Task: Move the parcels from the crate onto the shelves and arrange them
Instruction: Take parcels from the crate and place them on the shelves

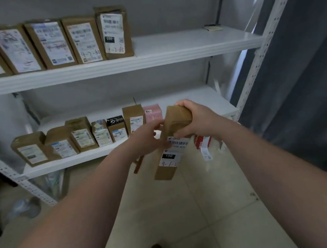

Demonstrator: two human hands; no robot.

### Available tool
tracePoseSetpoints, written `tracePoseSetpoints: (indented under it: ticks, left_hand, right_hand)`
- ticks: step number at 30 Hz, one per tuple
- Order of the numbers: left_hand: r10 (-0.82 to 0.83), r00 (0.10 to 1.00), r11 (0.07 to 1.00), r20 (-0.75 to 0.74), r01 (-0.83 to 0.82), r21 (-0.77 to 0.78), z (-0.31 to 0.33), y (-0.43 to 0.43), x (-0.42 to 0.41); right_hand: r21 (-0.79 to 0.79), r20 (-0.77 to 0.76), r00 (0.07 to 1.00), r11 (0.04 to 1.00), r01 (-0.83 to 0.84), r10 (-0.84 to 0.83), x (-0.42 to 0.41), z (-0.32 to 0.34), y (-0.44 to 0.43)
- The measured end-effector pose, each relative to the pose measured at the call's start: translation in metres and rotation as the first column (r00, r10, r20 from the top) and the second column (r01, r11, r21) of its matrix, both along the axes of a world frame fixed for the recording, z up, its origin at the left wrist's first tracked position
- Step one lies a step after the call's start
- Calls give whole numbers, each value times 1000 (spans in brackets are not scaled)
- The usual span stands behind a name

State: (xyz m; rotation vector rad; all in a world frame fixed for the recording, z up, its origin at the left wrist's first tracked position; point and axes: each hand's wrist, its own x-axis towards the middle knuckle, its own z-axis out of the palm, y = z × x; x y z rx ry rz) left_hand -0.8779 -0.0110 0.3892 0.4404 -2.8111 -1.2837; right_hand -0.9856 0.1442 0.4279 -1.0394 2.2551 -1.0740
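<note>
As you face the lower shelf [94, 154], you hold a parcel [173, 148].
Right hand [199, 119] curled over its top, left hand [148, 136] pinching its side.

Both hands — left hand [150, 137], right hand [195, 119] — grip parcel [172, 142].

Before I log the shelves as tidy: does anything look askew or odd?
Yes. On the upper shelf the brown parcels lean left instead of standing straight; only the rightmost parcel looks nearly upright.
</note>
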Motion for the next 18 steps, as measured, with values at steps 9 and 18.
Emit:
tracePoseSetpoints:
  ticks: [9, 18]
  left_hand:
    - [57, 993, 974, 101, -32, -225, -32, -108, -117]
    - [97, 966, 917, 239, 6, -399, -77, -156, -185]
  right_hand:
    - [126, -130, 983, 981, 149, -133, -115, -42, -78]
    - [168, -181, 957, 951, 258, -227, -213, -92, -109]
